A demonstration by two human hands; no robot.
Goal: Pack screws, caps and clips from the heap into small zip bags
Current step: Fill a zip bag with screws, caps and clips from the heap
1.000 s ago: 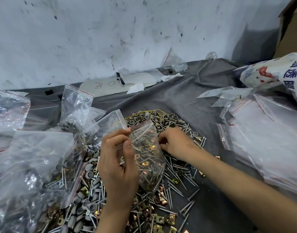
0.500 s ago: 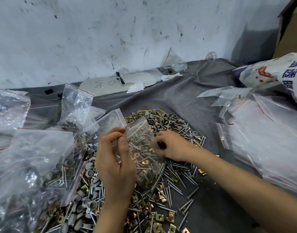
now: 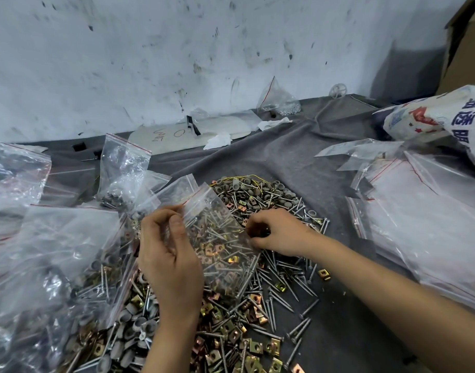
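Note:
A heap [image 3: 268, 286] of silver screws, grey caps and brass clips lies on the grey cloth in front of me. My left hand [image 3: 169, 257] pinches the red-striped top edge of a small clear zip bag [image 3: 217, 238], which holds screws and clips and hangs over the heap. My right hand [image 3: 276, 232] rests on the heap just right of the bag, fingers curled around small pieces from the heap; what they are is hidden by the fingers.
Filled zip bags [image 3: 50, 259] are piled on the left. A stack of empty zip bags [image 3: 424, 224] lies on the right under a printed white sack [image 3: 446, 117]. A cardboard box [image 3: 467, 36] stands at the far right, a scuffed wall [image 3: 177, 49] behind.
My left hand has lifted the bag's mouth a little higher and further left. My right hand has moved slightly right on the heap, fingers closing on pieces.

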